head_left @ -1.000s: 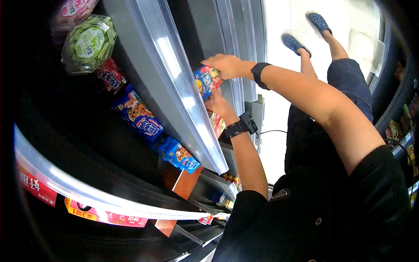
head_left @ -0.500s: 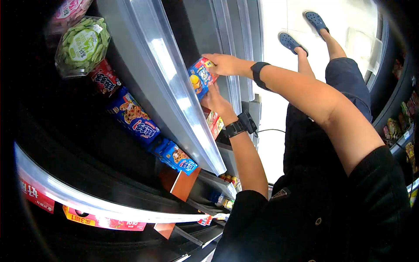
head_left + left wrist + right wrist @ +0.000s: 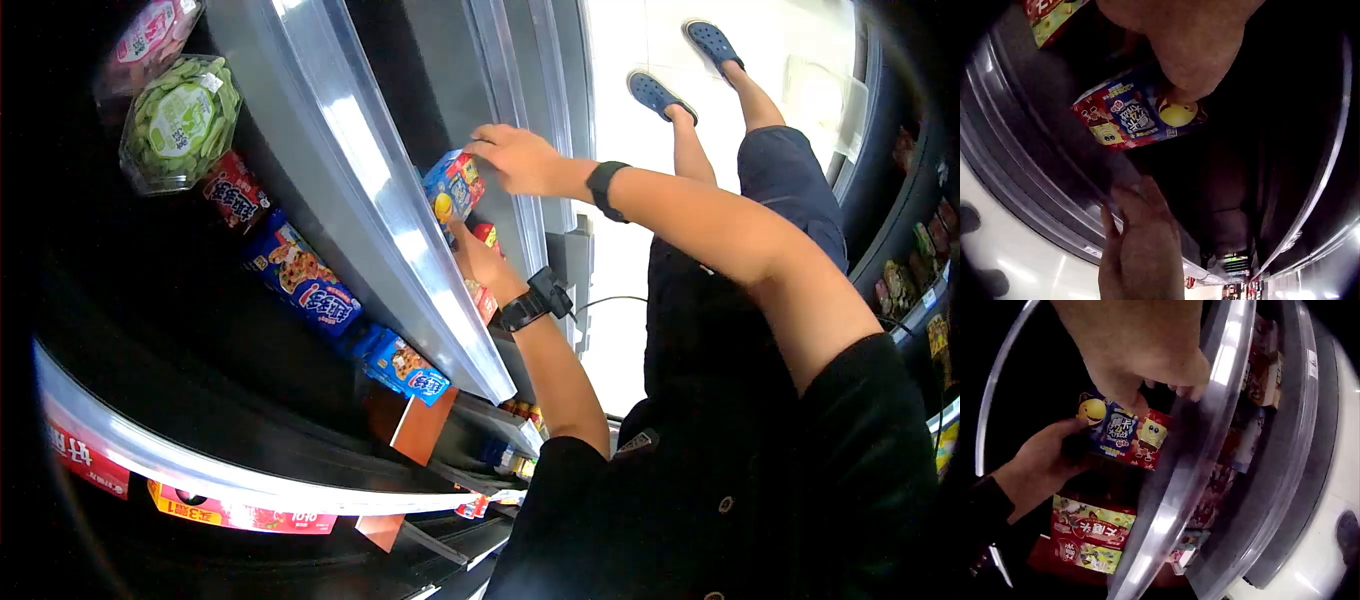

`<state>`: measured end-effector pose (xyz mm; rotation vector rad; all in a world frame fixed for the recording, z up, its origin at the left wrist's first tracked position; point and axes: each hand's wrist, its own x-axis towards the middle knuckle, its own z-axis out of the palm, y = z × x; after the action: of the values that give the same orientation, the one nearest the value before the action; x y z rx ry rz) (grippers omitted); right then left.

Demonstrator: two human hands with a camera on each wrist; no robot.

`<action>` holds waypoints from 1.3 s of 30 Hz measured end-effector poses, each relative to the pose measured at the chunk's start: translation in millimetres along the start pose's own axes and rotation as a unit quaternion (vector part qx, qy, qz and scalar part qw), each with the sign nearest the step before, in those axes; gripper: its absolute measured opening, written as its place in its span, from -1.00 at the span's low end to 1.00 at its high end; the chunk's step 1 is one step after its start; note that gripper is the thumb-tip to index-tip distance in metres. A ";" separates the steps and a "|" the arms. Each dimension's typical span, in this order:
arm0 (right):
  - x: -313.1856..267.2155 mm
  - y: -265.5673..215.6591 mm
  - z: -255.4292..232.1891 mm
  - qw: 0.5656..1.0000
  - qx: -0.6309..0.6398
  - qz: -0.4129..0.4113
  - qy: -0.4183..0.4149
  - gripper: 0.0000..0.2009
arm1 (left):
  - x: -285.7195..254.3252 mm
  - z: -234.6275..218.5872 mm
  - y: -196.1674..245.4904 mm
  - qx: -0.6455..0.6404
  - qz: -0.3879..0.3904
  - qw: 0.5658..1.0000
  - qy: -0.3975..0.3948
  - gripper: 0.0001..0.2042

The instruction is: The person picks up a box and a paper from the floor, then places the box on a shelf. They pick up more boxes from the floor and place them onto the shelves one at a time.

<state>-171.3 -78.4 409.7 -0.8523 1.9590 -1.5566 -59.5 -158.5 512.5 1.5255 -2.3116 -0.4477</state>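
A small blue and red box with cartoon characters [image 3: 452, 188] is behind the clear shelf lip in the head view. My left hand [image 3: 480, 262] holds its blue end, thumb over the yellow round face in the left wrist view. Beside the red end is my right hand [image 3: 525, 162]. In the left wrist view, a gap separates the fingers of this right hand [image 3: 1144, 240] from the box [image 3: 1138, 112]. A red and green carton [image 3: 1092, 534] lies near my left hand in the right wrist view.
Along the shelf above stand a tub of green snacks [image 3: 182, 122], a red packet [image 3: 236, 192] and blue cookie packs [image 3: 305, 275]. The clear shelf lip [image 3: 385, 190] runs close beside both hands. Pink boxes [image 3: 245, 508] stand behind another rail; an orange-brown divider [image 3: 424, 427] juts out.
The box has tilted and shifted slightly left in the head view. My right hand has let go of its red end, while the left hand has stayed on it and moved slightly left.
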 end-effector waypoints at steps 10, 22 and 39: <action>-98.1 84.5 -68.6 0.984 -0.055 0.131 -0.103 -0.68 | 9.2 3.2 70.1 0.144 -0.037 0.988 -0.044 -0.45; -131.4 120.3 -122.4 0.903 -0.225 0.271 -0.247 -0.69 | 12.8 -0.1 75.1 0.143 0.012 0.985 -0.097 -0.57; -152.5 176.6 -155.6 0.887 -0.243 0.302 -0.249 -0.78 | 45.8 8.0 -41.6 0.149 -0.061 0.987 0.017 -0.53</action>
<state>-207.4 163.6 272.7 -0.6366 1.9607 -0.4358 -45.9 -215.8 492.0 1.8042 -2.3480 -0.1046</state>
